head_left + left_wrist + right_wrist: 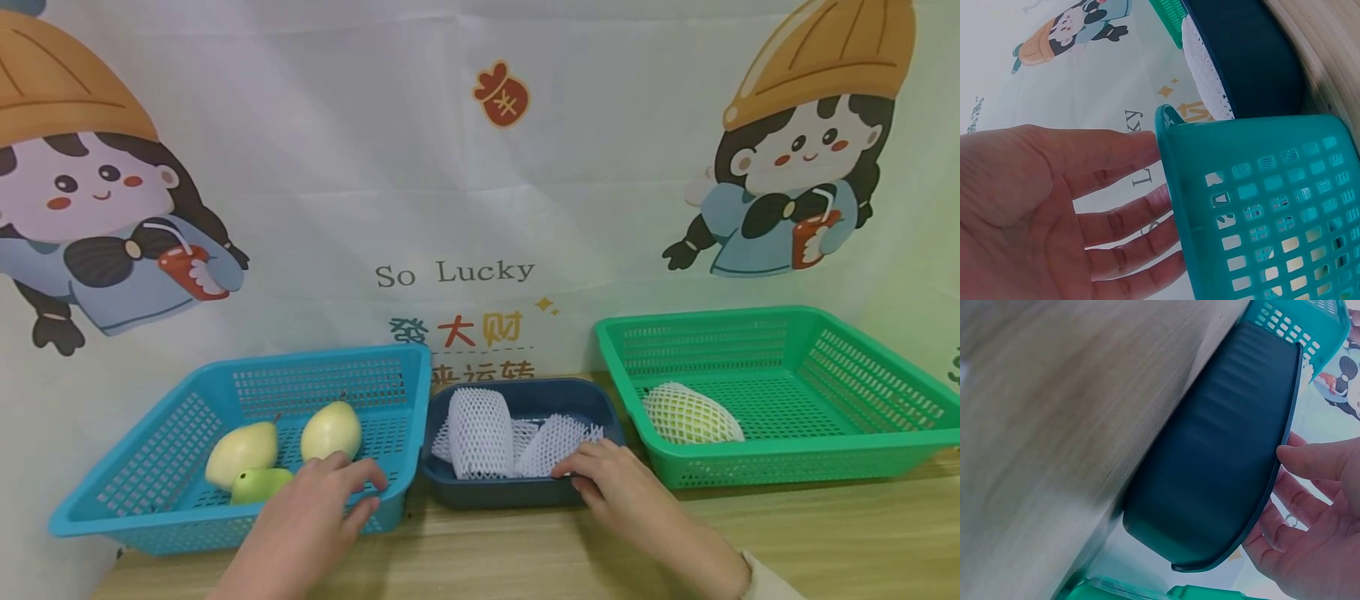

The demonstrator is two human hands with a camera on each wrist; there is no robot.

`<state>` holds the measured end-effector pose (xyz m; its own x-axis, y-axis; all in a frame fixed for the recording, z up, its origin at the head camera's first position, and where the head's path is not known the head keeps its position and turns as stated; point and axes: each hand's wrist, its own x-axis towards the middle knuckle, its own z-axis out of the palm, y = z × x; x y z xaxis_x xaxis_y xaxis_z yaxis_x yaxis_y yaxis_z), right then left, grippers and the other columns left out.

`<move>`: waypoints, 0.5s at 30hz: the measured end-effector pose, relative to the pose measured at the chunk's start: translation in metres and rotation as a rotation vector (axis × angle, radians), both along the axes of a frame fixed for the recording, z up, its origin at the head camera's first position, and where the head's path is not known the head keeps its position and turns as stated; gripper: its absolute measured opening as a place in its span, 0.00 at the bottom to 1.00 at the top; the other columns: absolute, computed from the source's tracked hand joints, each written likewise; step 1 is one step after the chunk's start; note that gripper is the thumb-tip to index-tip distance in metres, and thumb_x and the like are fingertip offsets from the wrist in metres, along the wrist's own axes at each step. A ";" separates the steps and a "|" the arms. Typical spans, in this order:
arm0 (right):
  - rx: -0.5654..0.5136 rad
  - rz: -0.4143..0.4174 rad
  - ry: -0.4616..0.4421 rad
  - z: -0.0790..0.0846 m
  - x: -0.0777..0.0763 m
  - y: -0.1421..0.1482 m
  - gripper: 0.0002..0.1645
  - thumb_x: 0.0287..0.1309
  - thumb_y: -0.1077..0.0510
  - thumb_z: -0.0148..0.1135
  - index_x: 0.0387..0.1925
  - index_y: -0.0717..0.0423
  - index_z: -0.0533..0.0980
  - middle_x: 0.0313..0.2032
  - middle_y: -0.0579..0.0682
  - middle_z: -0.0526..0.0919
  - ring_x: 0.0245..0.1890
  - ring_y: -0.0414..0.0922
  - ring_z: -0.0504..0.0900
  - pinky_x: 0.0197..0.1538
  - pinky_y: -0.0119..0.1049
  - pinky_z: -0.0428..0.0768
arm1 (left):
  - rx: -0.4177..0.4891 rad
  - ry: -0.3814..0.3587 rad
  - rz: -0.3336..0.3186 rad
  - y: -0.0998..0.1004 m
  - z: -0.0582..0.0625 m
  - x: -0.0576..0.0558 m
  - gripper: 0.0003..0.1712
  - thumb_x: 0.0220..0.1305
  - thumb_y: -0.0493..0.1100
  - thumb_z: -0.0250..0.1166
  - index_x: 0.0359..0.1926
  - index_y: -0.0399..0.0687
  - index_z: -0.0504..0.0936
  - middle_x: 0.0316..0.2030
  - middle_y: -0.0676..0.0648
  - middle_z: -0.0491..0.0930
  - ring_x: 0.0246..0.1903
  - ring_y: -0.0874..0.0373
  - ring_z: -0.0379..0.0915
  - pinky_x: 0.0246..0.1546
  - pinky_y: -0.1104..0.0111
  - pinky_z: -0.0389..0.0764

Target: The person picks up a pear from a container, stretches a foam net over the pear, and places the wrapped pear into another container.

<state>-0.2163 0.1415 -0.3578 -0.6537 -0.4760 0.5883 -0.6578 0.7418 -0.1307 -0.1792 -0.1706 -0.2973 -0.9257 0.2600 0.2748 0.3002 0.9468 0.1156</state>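
Observation:
My left hand (318, 504) is over the front right rim of the blue basket (247, 521), fingers loosely spread; in the left wrist view its fingertips are right at the rim, with nothing in the palm. Inside that basket lie two pale yellow pears (332, 431) and a smaller green fruit (258, 485), partly covered by the hand. My right hand (622, 487) reaches over the front rim of the navy tray (510, 493), fingers loosely bent beside a white foam net sleeve (553, 446). A fuller foam net sleeve (480, 433) stands to its left in the tray.
To the right is a green basket (787, 462) with a yellow-green fruit in a white foam net (693, 414). The three containers stand side by side on a wooden table (510, 554), against a printed cloth backdrop (450, 167).

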 end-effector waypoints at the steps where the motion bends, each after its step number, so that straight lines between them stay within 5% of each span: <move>1: -0.002 -0.003 -0.001 0.000 0.000 0.000 0.15 0.45 0.69 0.65 0.32 0.47 0.81 0.32 0.41 0.83 0.34 0.41 0.76 0.38 0.38 0.74 | 0.003 -0.005 0.000 0.000 0.000 0.000 0.07 0.54 0.44 0.68 0.32 0.63 0.79 0.28 0.58 0.73 0.31 0.61 0.67 0.30 0.66 0.71; 15: 0.001 -0.024 -0.006 0.001 0.003 -0.002 0.14 0.45 0.69 0.64 0.32 0.47 0.81 0.32 0.40 0.82 0.33 0.40 0.75 0.37 0.37 0.73 | 0.133 -0.066 0.001 -0.008 0.010 -0.003 0.09 0.59 0.45 0.64 0.42 0.57 0.80 0.36 0.53 0.77 0.34 0.59 0.72 0.33 0.64 0.74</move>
<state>-0.2133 0.1394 -0.3567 -0.6686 -0.4609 0.5836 -0.6390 0.7575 -0.1338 -0.1826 -0.1787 -0.2871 -0.9430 0.2245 0.2457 0.2872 0.9220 0.2597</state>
